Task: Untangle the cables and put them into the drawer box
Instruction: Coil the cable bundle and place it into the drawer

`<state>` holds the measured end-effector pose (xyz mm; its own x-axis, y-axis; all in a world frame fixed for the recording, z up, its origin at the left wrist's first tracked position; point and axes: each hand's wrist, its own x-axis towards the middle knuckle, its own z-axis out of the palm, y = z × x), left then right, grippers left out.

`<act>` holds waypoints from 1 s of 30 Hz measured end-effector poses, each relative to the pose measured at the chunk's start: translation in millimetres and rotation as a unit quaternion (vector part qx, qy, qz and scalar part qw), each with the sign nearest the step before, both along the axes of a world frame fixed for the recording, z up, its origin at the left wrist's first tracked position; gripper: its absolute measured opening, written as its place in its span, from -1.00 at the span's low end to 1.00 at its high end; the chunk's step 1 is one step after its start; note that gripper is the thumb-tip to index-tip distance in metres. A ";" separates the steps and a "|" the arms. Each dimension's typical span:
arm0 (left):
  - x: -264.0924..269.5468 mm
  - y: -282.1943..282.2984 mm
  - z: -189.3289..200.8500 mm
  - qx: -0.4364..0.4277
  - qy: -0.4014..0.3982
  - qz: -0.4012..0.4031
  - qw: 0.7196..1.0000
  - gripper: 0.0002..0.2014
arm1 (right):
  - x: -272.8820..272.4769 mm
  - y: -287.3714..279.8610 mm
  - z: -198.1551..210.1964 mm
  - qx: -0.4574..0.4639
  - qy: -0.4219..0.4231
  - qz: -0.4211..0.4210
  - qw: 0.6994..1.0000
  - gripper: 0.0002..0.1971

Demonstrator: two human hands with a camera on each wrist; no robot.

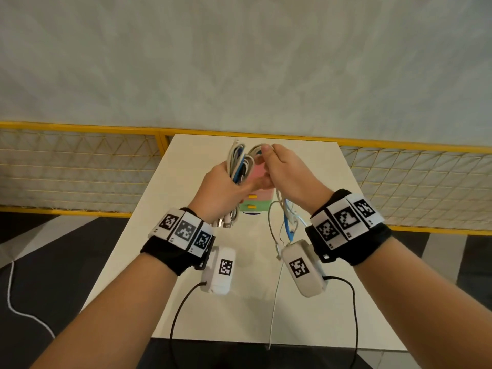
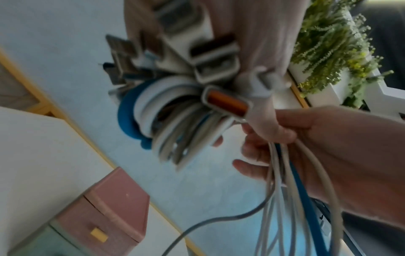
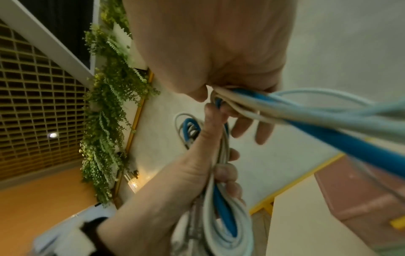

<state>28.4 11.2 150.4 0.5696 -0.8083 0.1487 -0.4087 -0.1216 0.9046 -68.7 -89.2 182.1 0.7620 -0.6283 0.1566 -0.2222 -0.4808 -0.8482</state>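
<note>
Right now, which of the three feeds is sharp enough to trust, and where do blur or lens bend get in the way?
Head view: sharpest, evenly lit; the wide lens bows the yellow rail. Left wrist view: the connector plugs nearest the lens are smeared, and the drawer box is soft. Right wrist view: dim and warm-tinted; the blue cable balloons out of focus across the frame.

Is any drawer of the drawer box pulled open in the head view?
No. Both visible drawer fronts of the drawer box sit flush, while the left hand and right hand hold the cables above it.
</note>
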 end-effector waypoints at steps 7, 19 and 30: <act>0.0 0.0 -2.8 0.031 -0.031 0.013 0.999 -0.71 | 3.3 14.1 -0.5 0.097 0.006 0.035 0.995 -0.64; 13.5 -0.3 -10.9 0.129 -0.099 -0.013 0.987 -0.55 | -4.8 12.2 -0.5 0.211 0.050 0.093 0.972 -0.65; 12.7 -5.3 -19.5 0.159 -0.132 0.032 0.978 -0.60 | -4.0 12.7 1.4 0.121 0.024 0.104 0.987 -0.65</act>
